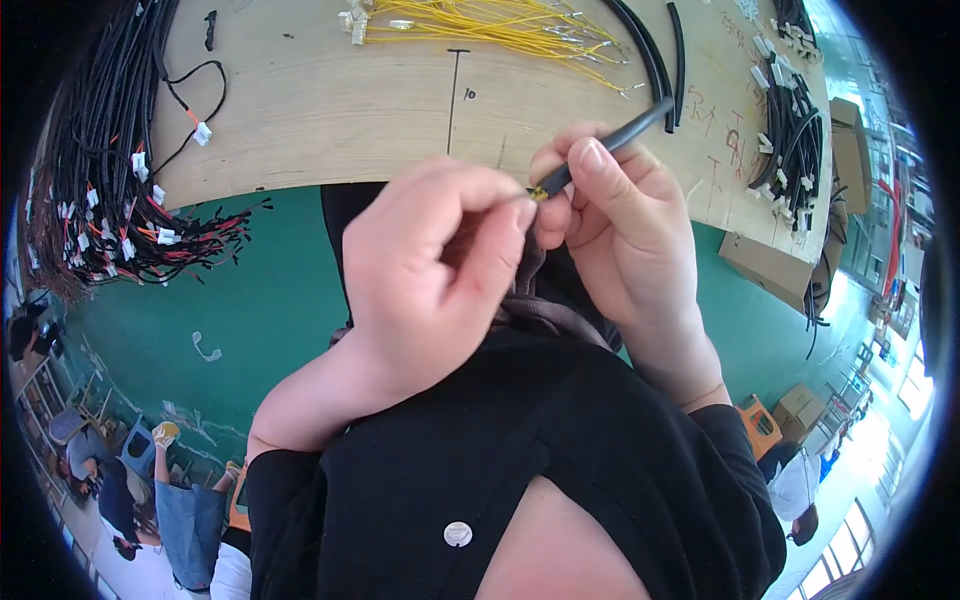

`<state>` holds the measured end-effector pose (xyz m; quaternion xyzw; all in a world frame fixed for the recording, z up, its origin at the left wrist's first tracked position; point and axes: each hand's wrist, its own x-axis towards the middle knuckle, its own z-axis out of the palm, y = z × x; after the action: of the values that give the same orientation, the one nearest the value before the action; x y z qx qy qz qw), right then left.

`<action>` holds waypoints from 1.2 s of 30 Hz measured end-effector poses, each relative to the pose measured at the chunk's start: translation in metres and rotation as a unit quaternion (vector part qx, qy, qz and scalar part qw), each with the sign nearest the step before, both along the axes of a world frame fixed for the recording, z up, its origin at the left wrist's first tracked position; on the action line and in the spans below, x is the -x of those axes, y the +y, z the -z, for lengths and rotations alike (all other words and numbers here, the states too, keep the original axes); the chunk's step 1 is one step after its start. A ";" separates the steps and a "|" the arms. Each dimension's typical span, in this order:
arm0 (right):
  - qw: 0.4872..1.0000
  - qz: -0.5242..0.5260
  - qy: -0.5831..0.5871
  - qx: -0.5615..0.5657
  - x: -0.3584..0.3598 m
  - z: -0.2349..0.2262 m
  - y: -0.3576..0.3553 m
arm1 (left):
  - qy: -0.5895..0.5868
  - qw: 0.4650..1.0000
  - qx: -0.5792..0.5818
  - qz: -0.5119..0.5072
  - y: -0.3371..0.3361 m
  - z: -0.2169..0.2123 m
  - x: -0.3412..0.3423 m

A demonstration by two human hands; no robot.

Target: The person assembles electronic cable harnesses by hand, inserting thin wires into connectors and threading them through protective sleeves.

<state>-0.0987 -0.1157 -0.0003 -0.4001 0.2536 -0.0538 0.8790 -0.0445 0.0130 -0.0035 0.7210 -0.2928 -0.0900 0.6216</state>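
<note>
Head view, looking down: the right hand (620,215) has a black tube (610,148) pinched between thumb and fingers, held just above the near edge of the wooden table (330,110). The tube's long axis runs diagonally, its free end pointing up and right toward the far side of the table and its lower end pointing down-left at the left hand (440,260). That lower end has a small yellow wire tip (538,193) showing. The left hand's fingers are closed narrow, pinched right at that tip. Farther back lie yellow wires (490,28), with black cable bundles (95,170) off to the left.
</note>
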 end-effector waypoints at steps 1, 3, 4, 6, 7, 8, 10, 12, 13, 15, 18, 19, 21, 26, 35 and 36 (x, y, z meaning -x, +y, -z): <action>0.999 0.002 -0.002 -0.049 -0.001 0.000 0.000 | 0.121 0.992 0.021 -0.011 0.000 0.000 0.001; 1.000 0.009 -0.014 -0.013 0.001 0.000 0.002 | 0.167 0.985 0.031 -0.006 0.001 0.002 0.000; 0.999 0.016 -0.026 0.023 0.002 0.001 0.003 | 0.170 0.985 0.025 -0.010 0.001 0.003 0.000; 0.993 0.021 -0.048 0.104 0.004 0.005 0.006 | 0.173 0.985 0.020 -0.014 0.000 0.003 0.001; 0.980 0.026 -0.069 0.184 0.005 0.006 0.008 | 0.116 0.993 0.009 -0.024 -0.001 0.003 0.002; 0.977 0.054 -0.083 0.187 0.005 0.007 0.012 | 0.059 0.998 -0.002 -0.033 -0.002 0.004 0.003; 0.982 0.030 -0.066 0.175 0.005 0.006 0.011 | 0.014 1.000 0.010 -0.024 -0.003 0.007 0.002; 0.986 0.004 -0.049 0.162 0.005 0.005 0.008 | -0.056 0.998 0.023 -0.017 -0.005 0.010 0.000; 0.994 0.010 -0.040 0.098 0.003 0.004 0.007 | -0.056 0.998 0.023 -0.018 -0.006 0.010 0.001; 0.999 0.014 -0.031 0.035 0.003 0.003 0.005 | 0.034 0.999 0.036 -0.020 -0.009 0.008 0.002; 0.994 0.055 -0.070 0.070 0.002 0.000 0.005 | 0.154 0.988 0.021 0.007 -0.005 0.005 0.000; 0.994 0.055 -0.070 0.071 0.001 -0.001 0.004 | 0.154 0.988 0.022 0.008 -0.003 0.005 0.000; 0.994 0.055 -0.059 0.075 0.000 -0.002 0.001 | 0.193 0.980 0.033 0.032 0.000 0.004 -0.001; 0.969 0.032 -0.091 0.227 0.001 0.002 0.009 | 0.249 0.966 0.044 0.044 -0.001 0.001 -0.001; 0.975 0.074 -0.100 0.182 -0.005 -0.002 -0.010 | 0.133 0.990 0.005 0.037 0.001 0.009 -0.004; 0.960 0.038 -0.066 0.269 -0.004 -0.002 -0.008 | 0.131 0.988 -0.044 0.068 0.004 0.006 -0.007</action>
<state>-0.0947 -0.1235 0.0017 -0.6074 0.1862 -0.1803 0.7509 -0.0379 0.0167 -0.0098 0.7081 -0.2535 -0.2384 0.6145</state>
